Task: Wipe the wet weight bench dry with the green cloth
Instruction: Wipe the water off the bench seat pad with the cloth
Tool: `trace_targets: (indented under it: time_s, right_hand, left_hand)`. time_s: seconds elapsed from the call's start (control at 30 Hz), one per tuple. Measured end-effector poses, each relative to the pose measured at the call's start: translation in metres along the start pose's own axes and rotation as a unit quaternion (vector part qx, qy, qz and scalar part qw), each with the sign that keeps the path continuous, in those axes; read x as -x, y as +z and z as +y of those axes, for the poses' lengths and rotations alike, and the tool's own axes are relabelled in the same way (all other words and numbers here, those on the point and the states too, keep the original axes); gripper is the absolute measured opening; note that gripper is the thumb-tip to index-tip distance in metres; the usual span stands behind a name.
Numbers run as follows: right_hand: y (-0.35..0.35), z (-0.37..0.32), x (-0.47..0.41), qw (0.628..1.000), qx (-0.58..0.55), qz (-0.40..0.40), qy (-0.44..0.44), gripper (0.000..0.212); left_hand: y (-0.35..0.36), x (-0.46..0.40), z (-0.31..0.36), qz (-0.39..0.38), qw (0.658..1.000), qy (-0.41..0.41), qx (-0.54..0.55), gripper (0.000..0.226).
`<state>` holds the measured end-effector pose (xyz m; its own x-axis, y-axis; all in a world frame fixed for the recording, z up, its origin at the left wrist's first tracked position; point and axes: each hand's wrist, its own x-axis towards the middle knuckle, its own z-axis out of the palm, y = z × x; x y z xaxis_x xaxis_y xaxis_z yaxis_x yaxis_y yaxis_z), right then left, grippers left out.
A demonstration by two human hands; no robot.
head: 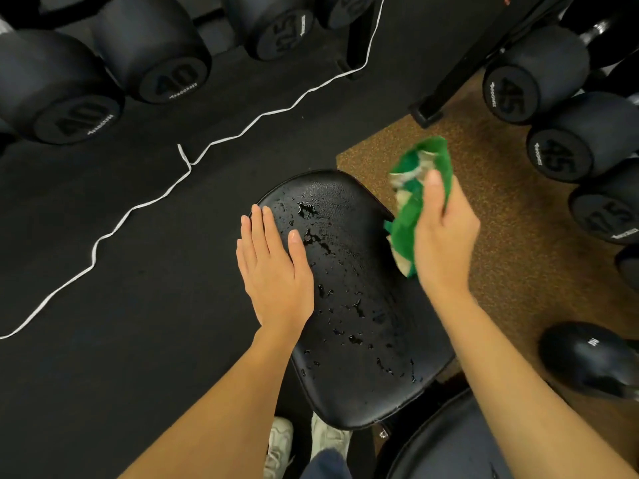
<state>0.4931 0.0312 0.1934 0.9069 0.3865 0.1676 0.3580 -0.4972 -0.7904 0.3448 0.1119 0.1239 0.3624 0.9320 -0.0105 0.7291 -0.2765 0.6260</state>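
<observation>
The setting is a gym floor: black rubber matting fills the left of the frame and a brown speckled mat (491,202) lies at right. At centre, the left hand (273,261) lies flat, fingers straight and together, on the left edge of the weight bench (363,305), near its upper end. The right hand (444,236), right of centre, grips the bunched green cloth (411,202) with fingers curled round it, held at the bench's upper right edge; whether the cloth touches the pad cannot be determined. Water beads and small puddles cover the pad from its upper end to the lower edge, so wiping appears not yet started. Outward, dumbbells marked 40 (173,79) sit upper left, dumbbells marked 45 (508,95) stand on a rack upper right, and a white cord (242,129) crosses the matting. Risk: a bunched cloth presents little surface and may smear water rather than absorb it; strokes toward the pad edge may push droplets onto the floor; the bracing palm may slip on wet vinyl.
</observation>
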Motion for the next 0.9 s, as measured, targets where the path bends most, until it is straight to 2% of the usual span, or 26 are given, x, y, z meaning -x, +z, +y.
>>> trace_targets:
  time_s: [0.07, 0.17, 0.23, 0.27, 0.4, 0.73, 0.8, 0.9]
  right_hand:
    - [-0.021, 0.024, 0.014, 0.997, 0.074, 0.013, -0.001, 0.040]
    - [-0.022, 0.050, 0.044, 0.977, 0.195, -0.076, 0.036, 0.060]
    - [-0.011, 0.058, 0.058, 0.946, 0.306, -0.102, 0.035, 0.058]
    - [-0.004, 0.058, 0.058, 0.939, 0.326, -0.101, 0.035, 0.056]
    - [0.023, 0.044, 0.031, 0.946, 0.298, -0.122, 0.033, 0.049]
    - [0.103, 0.005, -0.012, 0.931, 0.281, -0.197, -0.128, 0.043]
    - [0.113, -0.004, -0.011, 0.924, 0.273, -0.216, -0.157, 0.041]
    - [0.127, -0.018, -0.004, 0.912, 0.254, -0.260, -0.191, 0.039]
  left_hand:
    - [0.000, 0.000, 0.001, 0.002, 1.000, 0.000, -0.002, 0.061]
    - [0.001, 0.001, 0.000, 0.003, 1.000, 0.001, -0.005, 0.060]
    - [0.001, 0.000, 0.000, 0.005, 1.000, 0.003, -0.005, 0.060]
    - [0.002, 0.000, -0.001, 0.005, 1.000, 0.003, -0.004, 0.060]
    - [0.002, 0.000, -0.001, 0.004, 1.000, 0.002, 0.005, 0.059]
    - [-0.002, 0.000, -0.002, -0.003, 0.999, -0.003, 0.054, 0.061]
    - [-0.007, -0.001, -0.002, -0.016, 0.994, -0.017, 0.110, 0.061]
    - [-0.020, 0.000, -0.005, -0.023, 0.967, -0.056, 0.248, 0.052]
